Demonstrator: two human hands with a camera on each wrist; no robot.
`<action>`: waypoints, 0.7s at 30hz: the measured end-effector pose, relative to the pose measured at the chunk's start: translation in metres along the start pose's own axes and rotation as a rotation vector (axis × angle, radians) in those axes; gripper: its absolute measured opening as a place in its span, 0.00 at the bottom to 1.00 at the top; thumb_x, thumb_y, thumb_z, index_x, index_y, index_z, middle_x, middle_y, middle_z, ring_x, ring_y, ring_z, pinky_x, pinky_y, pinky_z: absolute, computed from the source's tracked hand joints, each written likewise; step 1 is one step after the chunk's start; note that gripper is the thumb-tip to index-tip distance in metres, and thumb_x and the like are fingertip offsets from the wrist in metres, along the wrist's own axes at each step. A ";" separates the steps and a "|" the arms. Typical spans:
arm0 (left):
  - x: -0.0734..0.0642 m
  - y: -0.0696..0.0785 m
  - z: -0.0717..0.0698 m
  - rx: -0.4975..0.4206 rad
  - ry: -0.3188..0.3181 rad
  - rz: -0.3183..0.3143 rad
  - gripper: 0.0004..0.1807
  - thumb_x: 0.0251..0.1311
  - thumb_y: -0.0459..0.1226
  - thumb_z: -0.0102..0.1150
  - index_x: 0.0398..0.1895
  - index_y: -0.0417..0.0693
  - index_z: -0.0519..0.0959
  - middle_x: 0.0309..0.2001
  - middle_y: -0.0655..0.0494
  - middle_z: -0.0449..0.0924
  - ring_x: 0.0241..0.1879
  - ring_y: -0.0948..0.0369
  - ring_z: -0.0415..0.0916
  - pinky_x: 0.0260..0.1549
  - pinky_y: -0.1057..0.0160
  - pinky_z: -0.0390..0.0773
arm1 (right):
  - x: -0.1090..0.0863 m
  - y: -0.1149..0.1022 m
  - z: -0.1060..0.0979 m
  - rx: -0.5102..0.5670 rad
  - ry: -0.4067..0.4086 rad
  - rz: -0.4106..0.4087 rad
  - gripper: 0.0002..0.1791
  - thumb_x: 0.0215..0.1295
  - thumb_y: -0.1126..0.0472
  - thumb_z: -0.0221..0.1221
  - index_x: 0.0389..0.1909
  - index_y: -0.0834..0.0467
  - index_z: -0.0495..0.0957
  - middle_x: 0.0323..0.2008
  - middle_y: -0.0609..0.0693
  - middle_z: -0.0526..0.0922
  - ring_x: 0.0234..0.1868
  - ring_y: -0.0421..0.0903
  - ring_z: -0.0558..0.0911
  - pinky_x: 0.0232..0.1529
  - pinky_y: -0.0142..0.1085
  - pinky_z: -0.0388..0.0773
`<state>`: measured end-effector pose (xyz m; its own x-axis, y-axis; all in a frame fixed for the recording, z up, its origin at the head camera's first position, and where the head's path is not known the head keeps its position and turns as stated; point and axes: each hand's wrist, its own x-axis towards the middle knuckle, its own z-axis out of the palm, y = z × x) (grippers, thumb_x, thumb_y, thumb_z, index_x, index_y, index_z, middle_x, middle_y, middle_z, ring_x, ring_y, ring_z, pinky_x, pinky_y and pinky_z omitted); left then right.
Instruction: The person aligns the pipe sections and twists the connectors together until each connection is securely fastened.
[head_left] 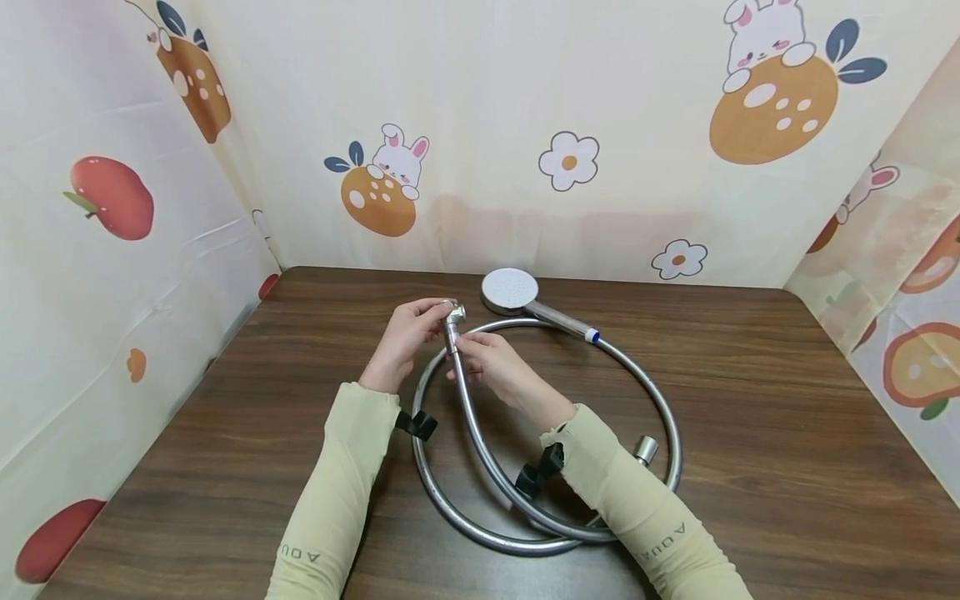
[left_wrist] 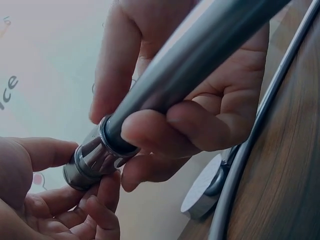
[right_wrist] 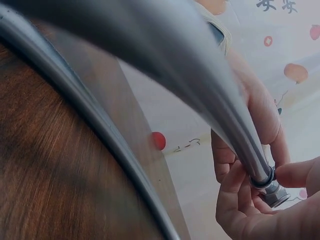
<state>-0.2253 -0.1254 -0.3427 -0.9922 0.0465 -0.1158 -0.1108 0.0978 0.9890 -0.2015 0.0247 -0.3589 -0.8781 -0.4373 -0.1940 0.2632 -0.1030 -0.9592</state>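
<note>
Above the table, my left hand (head_left: 407, 337) pinches the shiny metal end fitting (head_left: 454, 314) of a silver shower hose (head_left: 474, 425). Just below it, the fingers and thumb of my right hand (head_left: 504, 367) grip the hose at the fitting's collar. In the left wrist view, the fitting (left_wrist: 92, 160) tilts down to the left, with thumb and fingers around it. The right wrist view shows the hose (right_wrist: 240, 125) running down into both hands. Behind them lies a shower head (head_left: 510, 290) with a pale round face and silver handle (head_left: 561, 320).
The rest of the hose loops over the brown wooden table (head_left: 750, 417). Its other metal connector (head_left: 646, 450) shows beside my right forearm. A white and blue ring (head_left: 592, 335) ends the shower head's handle, close to the hose loop. Printed curtains (head_left: 480, 167) stand around the table.
</note>
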 end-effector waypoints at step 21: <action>-0.001 0.001 0.001 0.019 -0.005 -0.003 0.19 0.62 0.44 0.52 0.50 0.40 0.76 0.37 0.54 0.76 0.33 0.60 0.71 0.46 0.56 0.69 | 0.000 -0.002 0.000 -0.096 0.036 0.010 0.18 0.66 0.62 0.50 0.51 0.71 0.66 0.34 0.50 0.74 0.25 0.40 0.80 0.37 0.35 0.74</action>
<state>-0.2246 -0.1248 -0.3419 -0.9916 0.0516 -0.1188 -0.1122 0.1166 0.9868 -0.2015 0.0248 -0.3568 -0.8898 -0.4055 -0.2093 0.2343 -0.0122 -0.9721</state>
